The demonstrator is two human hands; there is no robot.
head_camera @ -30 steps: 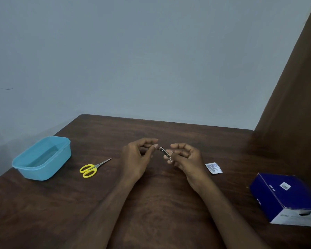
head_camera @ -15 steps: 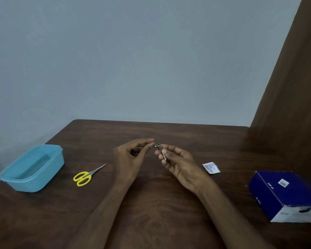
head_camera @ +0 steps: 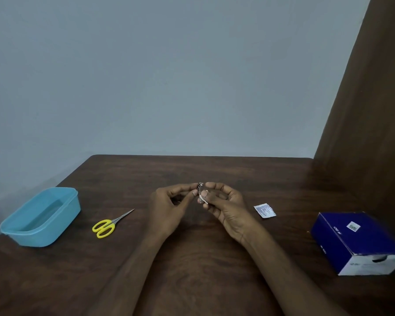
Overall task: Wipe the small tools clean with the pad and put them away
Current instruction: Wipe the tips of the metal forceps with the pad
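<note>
Above the middle of the dark wooden table [head_camera: 192, 169], a small metal nail clipper [head_camera: 200, 186] stands upright between my hands. My left hand [head_camera: 169, 208] pinches its upper end with thumb and forefinger. My right hand [head_camera: 226, 206] presses a small white pad [head_camera: 203, 200] against the clipper's lower part with its thumb, its fingers curled round behind. Yellow-handled scissors [head_camera: 110, 224] lie on the table to the left of my left hand, blades pointing toward the middle.
An open light-blue plastic container [head_camera: 55, 224] sits at the table's left edge. A torn white wipe packet [head_camera: 265, 210] lies right of my right hand. A dark blue cardboard box [head_camera: 360, 240] stands near the right edge, beside a brown wooden panel [head_camera: 363, 133].
The clipper has turned upright between my hands. My left fingers have closed on its top, and the white pad now shows under my right thumb.
</note>
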